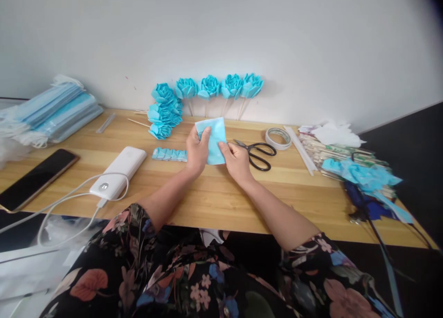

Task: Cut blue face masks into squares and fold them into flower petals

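Note:
A light blue rectangular sheet [216, 140], thin and cloth-like, is held above the table between my two hands. My left hand [198, 147] pinches its left side, thumb on the front face. At the lower right edge, my right hand [236, 159] grips it with thumb and fingers closed. A row of small folded blue pieces [169, 154] lies just left of my left hand, partly hidden by it. Black-handled scissors [259, 153] rest to the right of my right hand. Behind the sheet, several blue flowers on sticks [209, 87] lean against the wall.
More blue flowers [162, 110] are bunched at left of the row. A tape roll [278, 138] and white strips [300, 149] lie right. Face masks [51, 108], a phone [38, 177] and a cabled power bank [119, 170] occupy the left. Blue scraps [363, 172] sit far right.

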Motion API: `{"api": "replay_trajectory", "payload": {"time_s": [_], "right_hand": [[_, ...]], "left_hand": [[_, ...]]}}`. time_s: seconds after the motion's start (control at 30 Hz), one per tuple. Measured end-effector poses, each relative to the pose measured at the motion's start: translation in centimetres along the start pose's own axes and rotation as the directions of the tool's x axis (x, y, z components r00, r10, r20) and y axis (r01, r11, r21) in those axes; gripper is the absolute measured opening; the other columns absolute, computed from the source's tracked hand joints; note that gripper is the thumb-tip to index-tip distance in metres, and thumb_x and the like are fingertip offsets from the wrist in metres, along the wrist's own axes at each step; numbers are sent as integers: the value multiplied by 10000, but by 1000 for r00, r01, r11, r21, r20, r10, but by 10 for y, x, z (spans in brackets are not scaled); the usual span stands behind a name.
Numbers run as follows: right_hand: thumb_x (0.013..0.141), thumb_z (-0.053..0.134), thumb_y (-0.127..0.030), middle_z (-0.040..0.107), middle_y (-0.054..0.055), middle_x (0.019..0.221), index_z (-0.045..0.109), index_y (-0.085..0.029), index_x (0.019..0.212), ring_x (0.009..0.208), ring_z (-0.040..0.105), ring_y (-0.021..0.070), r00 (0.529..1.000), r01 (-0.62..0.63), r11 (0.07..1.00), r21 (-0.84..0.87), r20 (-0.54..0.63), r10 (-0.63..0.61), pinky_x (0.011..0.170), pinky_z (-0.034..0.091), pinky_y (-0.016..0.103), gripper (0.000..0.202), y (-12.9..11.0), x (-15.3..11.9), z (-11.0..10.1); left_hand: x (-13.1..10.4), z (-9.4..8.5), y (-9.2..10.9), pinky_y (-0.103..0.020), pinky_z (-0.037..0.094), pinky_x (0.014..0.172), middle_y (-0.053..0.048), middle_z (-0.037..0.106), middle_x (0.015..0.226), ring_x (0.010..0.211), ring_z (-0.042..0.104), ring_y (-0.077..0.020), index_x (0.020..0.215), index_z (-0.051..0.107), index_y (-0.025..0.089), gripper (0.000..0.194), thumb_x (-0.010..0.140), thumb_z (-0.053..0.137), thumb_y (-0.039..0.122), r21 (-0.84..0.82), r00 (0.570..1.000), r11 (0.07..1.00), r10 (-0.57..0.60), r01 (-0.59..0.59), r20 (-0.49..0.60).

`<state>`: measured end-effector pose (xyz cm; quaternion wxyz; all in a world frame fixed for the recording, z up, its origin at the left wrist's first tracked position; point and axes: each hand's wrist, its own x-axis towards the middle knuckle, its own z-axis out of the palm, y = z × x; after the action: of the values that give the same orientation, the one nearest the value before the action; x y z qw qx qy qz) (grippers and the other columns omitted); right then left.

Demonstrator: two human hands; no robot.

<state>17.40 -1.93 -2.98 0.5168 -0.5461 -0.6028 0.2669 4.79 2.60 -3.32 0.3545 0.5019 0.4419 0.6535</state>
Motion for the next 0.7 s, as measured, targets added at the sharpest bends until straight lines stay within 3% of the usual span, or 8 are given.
{"api": "replay_trajectory", "payload": {"time_s": [0.2, 0.33, 0.47, 0.7], "right_hand": [[890, 481, -762, 438, -46, 443, 528, -232, 626, 410, 393, 121, 971, -195, 951, 239, -90, 222, 455, 316, 277, 594, 18, 9, -7], [917, 419, -765, 537, -12, 493, 559, -219, 621, 444, 488, 126, 988, -145, 967, 210, 75, 132, 490, 383, 274, 636, 9, 2, -6], [856, 548, -753, 549, -15, 491, 520, -216, 565, 463, 499, 122, 969, -159, 974, 159, 216, 122, 513, 401, 268, 612, -5, -8, 1], [867, 633, -620, 514, -46, 457, 505, -214, 567, 425, 447, 98, 983, -158, 976, 150, 121, 140, 474, 352, 248, 520, -3, -10, 5]], "left_hand": [[10, -5, -4, -252, 492, 808, -12, 662, 870, 807, 612, -139, 940, 637, 170, 211, 917, 639, 379, -97, 998, 995, -19, 13, -63], [6, -5, -2, -238, 482, 735, -9, 646, 835, 765, 594, -137, 904, 634, 171, 271, 907, 652, 442, -49, 999, 998, -26, 23, -47], [-2, -1, 1, -232, 481, 690, -8, 640, 791, 730, 588, -134, 865, 622, 171, 321, 891, 665, 488, -15, 1000, 1000, -21, 21, -6], [1, -1, 2, -221, 479, 692, -4, 634, 801, 725, 573, -118, 894, 630, 157, 215, 909, 639, 372, -74, 997, 995, -71, 71, -5]]}}
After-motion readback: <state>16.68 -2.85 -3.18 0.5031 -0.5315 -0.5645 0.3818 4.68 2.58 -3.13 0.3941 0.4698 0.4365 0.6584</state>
